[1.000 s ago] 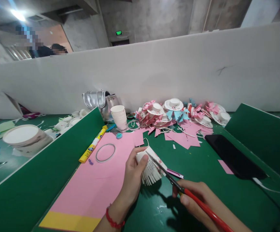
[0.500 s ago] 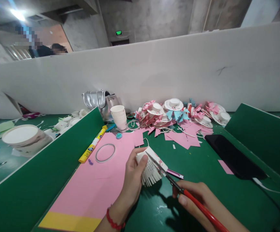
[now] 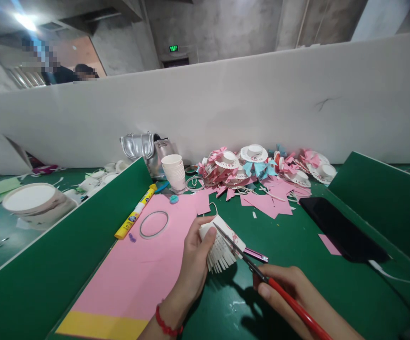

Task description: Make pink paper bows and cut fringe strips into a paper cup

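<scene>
Counter (image 3: 286, 236): green, with a pale partition (image 3: 205, 108) standing well behind the fringed paper cup.
Fringed paper cup (image 3: 220, 248): between both hands above the counter, tilted, its cut strips pointing down, a thin white string (image 3: 215, 206) looped at its upper end.
Left hand (image 3: 197, 243): grip pinching the cup, thumb pressed on its printed wall.
Right hand (image 3: 288, 281): grip wrapped around red-handled scissors (image 3: 272, 282), the dark blades lying along the cup.
Left of the cup: a large pink sheet (image 3: 137, 278); farther left, a yellow glue stick (image 3: 129, 224).
Behind the cup: stacked paper cups (image 3: 175, 174), pink scraps (image 3: 269, 203), a heap of paper hats (image 3: 254, 153).
Right of the cup: a black phone (image 3: 339, 229), well apart.
</scene>
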`<state>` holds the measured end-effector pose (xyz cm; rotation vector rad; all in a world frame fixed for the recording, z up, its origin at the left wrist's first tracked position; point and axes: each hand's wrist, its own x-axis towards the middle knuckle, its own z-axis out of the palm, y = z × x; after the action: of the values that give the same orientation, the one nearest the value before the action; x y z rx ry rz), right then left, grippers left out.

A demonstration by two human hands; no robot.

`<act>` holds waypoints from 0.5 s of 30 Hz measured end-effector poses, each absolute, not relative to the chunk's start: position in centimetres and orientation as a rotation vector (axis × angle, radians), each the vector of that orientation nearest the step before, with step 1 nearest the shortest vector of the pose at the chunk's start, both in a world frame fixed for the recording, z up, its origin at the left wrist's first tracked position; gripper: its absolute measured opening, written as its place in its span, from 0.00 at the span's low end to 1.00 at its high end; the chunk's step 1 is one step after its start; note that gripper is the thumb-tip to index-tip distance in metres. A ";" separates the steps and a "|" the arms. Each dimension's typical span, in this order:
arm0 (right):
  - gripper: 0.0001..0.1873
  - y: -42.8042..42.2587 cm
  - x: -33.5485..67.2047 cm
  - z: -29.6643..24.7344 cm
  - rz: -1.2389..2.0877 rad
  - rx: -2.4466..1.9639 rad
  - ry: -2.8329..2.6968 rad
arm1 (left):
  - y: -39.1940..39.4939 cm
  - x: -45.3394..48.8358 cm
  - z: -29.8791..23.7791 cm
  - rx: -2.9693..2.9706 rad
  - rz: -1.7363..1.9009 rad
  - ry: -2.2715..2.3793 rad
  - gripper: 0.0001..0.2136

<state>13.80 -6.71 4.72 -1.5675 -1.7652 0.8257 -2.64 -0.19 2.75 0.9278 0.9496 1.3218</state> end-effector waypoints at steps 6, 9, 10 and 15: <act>0.39 -6.3 13.8 4.7 0.803 -1.557 -1.953 | -0.2 -2.8 2.8 0.959 1.316 0.972 0.10; 0.33 -6.2 14.2 4.3 0.845 -1.501 -1.986 | -0.1 -2.8 3.0 0.965 1.318 0.975 0.13; 0.30 -6.3 14.4 4.2 0.865 -1.482 -1.981 | -0.1 -2.8 3.1 0.943 1.321 0.973 0.13; 0.32 -6.8 15.7 4.0 1.085 -1.350 -1.883 | 0.2 -3.2 4.0 0.770 1.412 0.930 0.15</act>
<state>15.74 -6.84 3.96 -1.3503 -1.8832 1.0845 -3.17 0.22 3.97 0.7699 0.9298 1.4118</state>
